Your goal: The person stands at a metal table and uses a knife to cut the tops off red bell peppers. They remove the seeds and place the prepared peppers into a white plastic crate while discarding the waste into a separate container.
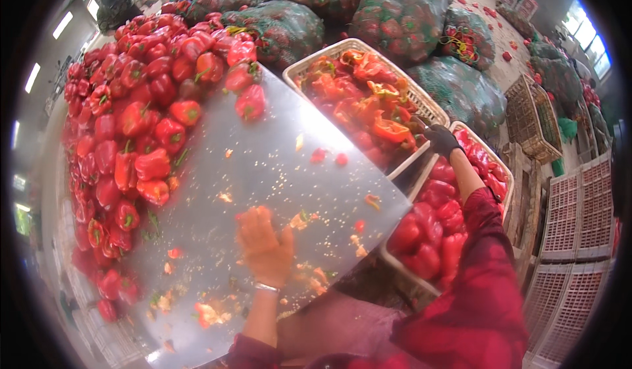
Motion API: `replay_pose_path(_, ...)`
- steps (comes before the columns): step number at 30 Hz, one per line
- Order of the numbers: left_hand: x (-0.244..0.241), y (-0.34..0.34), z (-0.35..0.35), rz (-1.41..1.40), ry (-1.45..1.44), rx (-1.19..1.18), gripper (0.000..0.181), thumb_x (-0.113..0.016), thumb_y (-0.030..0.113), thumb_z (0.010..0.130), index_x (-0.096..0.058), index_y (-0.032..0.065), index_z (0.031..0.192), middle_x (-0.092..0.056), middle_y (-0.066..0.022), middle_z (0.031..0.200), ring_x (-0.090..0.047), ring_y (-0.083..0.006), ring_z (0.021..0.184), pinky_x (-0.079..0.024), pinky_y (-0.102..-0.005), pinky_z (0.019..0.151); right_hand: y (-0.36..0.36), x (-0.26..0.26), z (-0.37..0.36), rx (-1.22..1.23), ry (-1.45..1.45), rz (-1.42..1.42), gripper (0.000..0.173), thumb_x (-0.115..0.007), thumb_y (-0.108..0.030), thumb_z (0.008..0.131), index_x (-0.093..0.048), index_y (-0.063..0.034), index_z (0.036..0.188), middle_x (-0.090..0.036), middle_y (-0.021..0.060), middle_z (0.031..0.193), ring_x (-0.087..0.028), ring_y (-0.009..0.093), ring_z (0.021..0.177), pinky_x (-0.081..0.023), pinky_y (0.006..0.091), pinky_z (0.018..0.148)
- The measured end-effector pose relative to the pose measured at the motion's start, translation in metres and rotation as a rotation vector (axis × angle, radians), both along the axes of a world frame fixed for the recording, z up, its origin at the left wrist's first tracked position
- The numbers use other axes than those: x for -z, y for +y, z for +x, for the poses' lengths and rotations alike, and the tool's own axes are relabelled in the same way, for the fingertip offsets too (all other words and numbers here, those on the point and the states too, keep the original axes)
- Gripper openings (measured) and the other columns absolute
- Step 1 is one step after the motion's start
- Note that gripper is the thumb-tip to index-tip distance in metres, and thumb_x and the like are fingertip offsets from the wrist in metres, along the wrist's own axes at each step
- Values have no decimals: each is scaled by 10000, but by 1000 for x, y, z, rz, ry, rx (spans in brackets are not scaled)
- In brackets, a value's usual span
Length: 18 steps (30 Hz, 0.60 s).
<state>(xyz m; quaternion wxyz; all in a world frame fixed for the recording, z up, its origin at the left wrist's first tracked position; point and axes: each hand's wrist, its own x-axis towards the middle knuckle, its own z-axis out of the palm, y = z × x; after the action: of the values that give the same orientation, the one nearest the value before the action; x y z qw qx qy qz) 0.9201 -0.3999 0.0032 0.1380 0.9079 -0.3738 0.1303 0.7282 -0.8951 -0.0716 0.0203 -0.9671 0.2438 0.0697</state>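
Note:
My bare left hand point(265, 245) is over the metal table point(237, 156), palm down with its thumb apart; a blurred patch of red shows at its fingertips, and whether it holds a piece is unclear. Around it lie pepper seeds, pale cores point(212, 314) and small red scraps. My right hand point(443, 139), in a dark glove, is at the corner of a crate of cut pepper pieces point(390, 127), its fingers closed around what looks like a small tool, mostly hidden. Beneath my right forearm stands a crate of glossy red peppers point(429, 221).
A large heap of red bell peppers point(143, 117) covers the table's left side. Green mesh sacks point(402, 16) full of peppers stand behind. At the right are a tilted plastic crate point(531, 117), a wooden pallet point(526, 191) and stacked crates point(575, 250).

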Motion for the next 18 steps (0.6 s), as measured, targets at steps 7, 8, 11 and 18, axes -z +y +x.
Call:
replay_pose_path(7,10,1,1,-6,-24,-12,545,-650,293,814,-484,59,1277,-447,-157,1350,-377,-351,1297,-282,-483,1085,26,-5,73,112,-660,-33,350,-542,-324,868,-578,-82,1119,-645,179,913,-646,344,850,-499,433,739)
replay_pose_path(8,11,0,2,5,-41,10,549,-651,300,812,-486,60,1276,-450,-155,1349,-381,-347,1293,-285,-483,1082,30,8,98,186,-509,-114,338,-528,-291,870,-575,-76,1126,-648,166,926,-655,323,824,-510,431,703)
replay_pose_path(11,10,6,6,39,-67,-18,571,-622,343,827,-474,47,1292,-449,-162,1355,-370,-349,1301,-269,-487,1089,96,2,139,119,-149,-318,309,-491,-213,853,-563,-51,1106,-654,163,954,-664,324,776,-518,462,645)
replay_pose_path(18,7,4,6,5,-53,-15,580,-640,351,811,-486,41,1276,-470,-149,1321,-409,-327,1261,-303,-488,1054,115,-120,137,-354,-31,24,300,-551,-250,862,-594,-131,1133,-579,89,1150,-623,222,916,-520,350,693)
